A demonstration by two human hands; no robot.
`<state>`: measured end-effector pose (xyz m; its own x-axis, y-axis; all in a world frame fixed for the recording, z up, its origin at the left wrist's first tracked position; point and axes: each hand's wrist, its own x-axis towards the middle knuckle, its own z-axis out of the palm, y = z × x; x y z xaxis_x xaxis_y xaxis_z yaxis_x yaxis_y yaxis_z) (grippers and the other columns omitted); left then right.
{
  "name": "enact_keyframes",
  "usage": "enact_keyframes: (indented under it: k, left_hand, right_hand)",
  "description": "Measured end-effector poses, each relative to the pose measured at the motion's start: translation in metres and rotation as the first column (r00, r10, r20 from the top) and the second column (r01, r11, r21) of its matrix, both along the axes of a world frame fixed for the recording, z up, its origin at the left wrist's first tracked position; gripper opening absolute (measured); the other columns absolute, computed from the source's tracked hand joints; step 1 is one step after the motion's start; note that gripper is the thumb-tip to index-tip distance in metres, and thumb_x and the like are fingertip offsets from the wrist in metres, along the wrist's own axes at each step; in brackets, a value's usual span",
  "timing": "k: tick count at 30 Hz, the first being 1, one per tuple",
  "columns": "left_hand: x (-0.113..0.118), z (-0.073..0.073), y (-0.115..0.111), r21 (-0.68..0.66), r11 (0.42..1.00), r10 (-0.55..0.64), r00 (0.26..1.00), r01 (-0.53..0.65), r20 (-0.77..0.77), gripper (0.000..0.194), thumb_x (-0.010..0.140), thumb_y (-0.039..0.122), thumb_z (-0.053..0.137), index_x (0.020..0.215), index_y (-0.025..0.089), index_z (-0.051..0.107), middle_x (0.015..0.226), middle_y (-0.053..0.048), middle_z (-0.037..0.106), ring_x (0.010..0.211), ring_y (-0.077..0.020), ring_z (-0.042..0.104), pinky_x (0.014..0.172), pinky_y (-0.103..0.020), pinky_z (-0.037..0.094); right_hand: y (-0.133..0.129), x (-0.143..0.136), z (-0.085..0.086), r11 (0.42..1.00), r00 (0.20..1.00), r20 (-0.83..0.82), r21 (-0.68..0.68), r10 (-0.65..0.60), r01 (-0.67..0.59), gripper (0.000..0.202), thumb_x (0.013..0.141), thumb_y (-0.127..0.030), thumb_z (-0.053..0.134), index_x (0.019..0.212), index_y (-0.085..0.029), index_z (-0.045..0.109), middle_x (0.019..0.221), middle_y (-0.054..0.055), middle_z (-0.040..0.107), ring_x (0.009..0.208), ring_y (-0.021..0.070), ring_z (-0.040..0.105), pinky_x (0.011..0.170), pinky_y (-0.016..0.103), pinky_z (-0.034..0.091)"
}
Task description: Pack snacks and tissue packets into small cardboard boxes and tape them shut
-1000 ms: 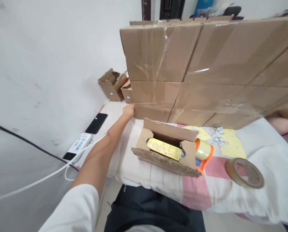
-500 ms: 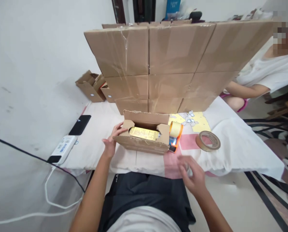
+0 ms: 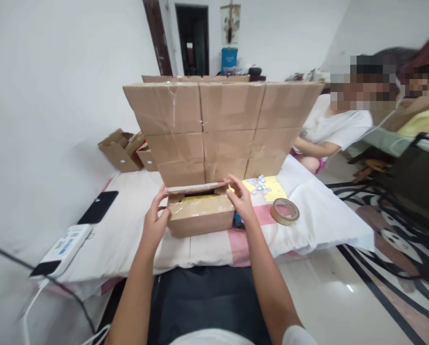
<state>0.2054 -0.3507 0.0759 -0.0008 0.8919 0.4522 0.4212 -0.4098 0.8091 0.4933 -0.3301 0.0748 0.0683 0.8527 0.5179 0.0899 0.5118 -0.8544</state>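
Observation:
A small cardboard box (image 3: 202,216) stands on the cloth in front of me, its top partly open. Inside, a strip of yellow contents (image 3: 200,197) shows below the far flap. My left hand (image 3: 157,220) grips the box's left end, thumb on the near side and fingers at the back corner. At the right end, my right hand (image 3: 240,199) pinches the far flap's corner between thumb and fingers. An orange and blue tape dispenser (image 3: 239,222) beside the box is mostly hidden by that hand. Farther right lies a roll of brown packing tape (image 3: 295,215).
Closed cardboard boxes (image 3: 232,108) are stacked behind the box. Two opened boxes (image 3: 122,155) stand at back left. A black phone (image 3: 98,207) and a white power strip (image 3: 70,242) with cables lie left. Another person (image 3: 338,122) sits at the right beyond the table.
My right hand has moved from the table's front edge up to the box's right end. The near flap now lies folded over, covering more of the yellow contents. My view has tilted up.

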Motion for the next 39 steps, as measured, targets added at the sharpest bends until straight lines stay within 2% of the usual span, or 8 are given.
enact_keyframes:
  k: [6, 12, 16, 18, 24, 28, 34, 39]
  left_hand:
    - [0.048, 0.023, -0.021, 0.072, 0.968, 0.244, 0.817, -0.242, -0.523, 0.038, 0.099, 0.046, 0.042, 0.115, 0.028, 0.071, 0.141, -0.005, 0.062, 0.146, -0.0386, 0.03, 0.111, -0.067, 0.022]
    - [0.078, 0.02, -0.036, 0.172, 0.984, 0.162, 0.656, -0.051, -0.737, 0.054, 0.094, 0.053, 0.051, 0.135, 0.019, 0.06, 0.145, -0.012, 0.057, 0.135, -0.0335, 0.048, 0.11, -0.052, 0.033]
    - [0.076, 0.014, -0.039, 0.265, 0.962, 0.249, 0.612, -0.067, -0.75, 0.063, 0.086, 0.059, 0.061, 0.134, 0.018, 0.061, 0.142, -0.013, 0.059, 0.126, -0.0367, 0.052, 0.102, -0.051, 0.038]
    - [0.076, 0.013, -0.037, 0.298, 0.952, 0.28, 0.603, -0.073, -0.747, 0.061, 0.086, 0.059, 0.062, 0.131, 0.018, 0.062, 0.139, -0.013, 0.062, 0.122, -0.0362, 0.054, 0.1, -0.051, 0.038]
    - [0.078, 0.008, -0.025, 0.331, 0.94, 0.306, 0.623, -0.079, -0.72, 0.057, 0.088, 0.058, 0.06, 0.128, 0.017, 0.065, 0.13, -0.013, 0.067, 0.116, -0.0358, 0.059, 0.099, -0.049, 0.04]
    - [0.076, 0.001, -0.019, 0.338, 0.94, 0.289, 0.657, -0.055, -0.696, 0.054, 0.091, 0.056, 0.056, 0.127, 0.017, 0.067, 0.13, -0.014, 0.068, 0.121, -0.0364, 0.058, 0.101, -0.047, 0.04]
    - [0.077, 0.007, -0.027, 0.296, 0.954, 0.238, 0.693, -0.038, -0.68, 0.054, 0.09, 0.051, 0.056, 0.133, 0.018, 0.062, 0.131, -0.017, 0.066, 0.127, -0.039, 0.054, 0.107, -0.054, 0.035]
    - [0.107, 0.009, -0.059, 0.281, 0.955, 0.255, 0.761, -0.1, -0.597, 0.041, 0.093, 0.043, 0.053, 0.126, 0.022, 0.066, 0.133, -0.019, 0.058, 0.137, -0.0409, 0.039, 0.109, -0.067, 0.024]
  right_hand:
    - [-0.012, 0.001, 0.008, 0.997, 0.965, 0.255, 0.025, 0.058, -0.067, 0.038, 0.099, -0.047, 0.047, 0.102, -0.023, 0.077, 0.12, 0.008, 0.071, 0.138, 0.0252, 0.049, 0.115, 0.044, 0.036]
    - [-0.028, -0.005, -0.004, 0.986, 0.919, 0.357, 0.061, -0.169, 0.157, 0.036, 0.1, -0.041, 0.042, 0.115, -0.028, 0.072, 0.135, 0.005, 0.063, 0.143, 0.0257, 0.041, 0.122, 0.055, 0.013]
    - [-0.025, -0.004, -0.026, 0.748, 0.726, 0.212, 0.034, -0.654, 0.663, 0.054, 0.088, -0.038, 0.057, 0.139, -0.019, 0.052, 0.149, 0.017, 0.045, 0.142, 0.0297, 0.038, 0.119, 0.053, 0.024]
    - [-0.019, 0.002, -0.036, 0.692, 0.712, 0.142, -0.17, -0.687, 0.701, 0.067, 0.082, -0.038, 0.062, 0.142, -0.013, 0.043, 0.137, 0.022, 0.054, 0.127, 0.0297, 0.054, 0.107, 0.046, 0.043]
    - [-0.018, 0.032, -0.05, 0.885, 0.982, 0.036, -0.428, -0.187, 0.184, 0.041, 0.078, -0.047, 0.069, 0.102, -0.014, 0.066, 0.096, 0.01, 0.073, 0.088, 0.0237, 0.069, 0.077, 0.032, 0.055]
    - [-0.031, 0.046, -0.057, 0.923, 0.991, -0.06, -0.359, 0.123, -0.137, 0.05, 0.072, -0.044, 0.078, 0.111, -0.013, 0.066, 0.103, 0.008, 0.074, 0.088, 0.0213, 0.068, 0.079, 0.032, 0.055]
    - [-0.047, 0.038, -0.062, 0.971, 0.988, -0.13, -0.236, -0.08, 0.048, 0.039, 0.075, -0.034, 0.074, 0.108, -0.015, 0.066, 0.098, 0.006, 0.073, 0.084, 0.0206, 0.068, 0.076, 0.032, 0.055]
    - [-0.063, 0.03, -0.04, 0.962, 0.905, -0.33, -0.151, -0.268, 0.23, 0.042, 0.076, -0.044, 0.074, 0.108, -0.017, 0.066, 0.097, 0.007, 0.073, 0.081, 0.0221, 0.069, 0.07, 0.032, 0.057]
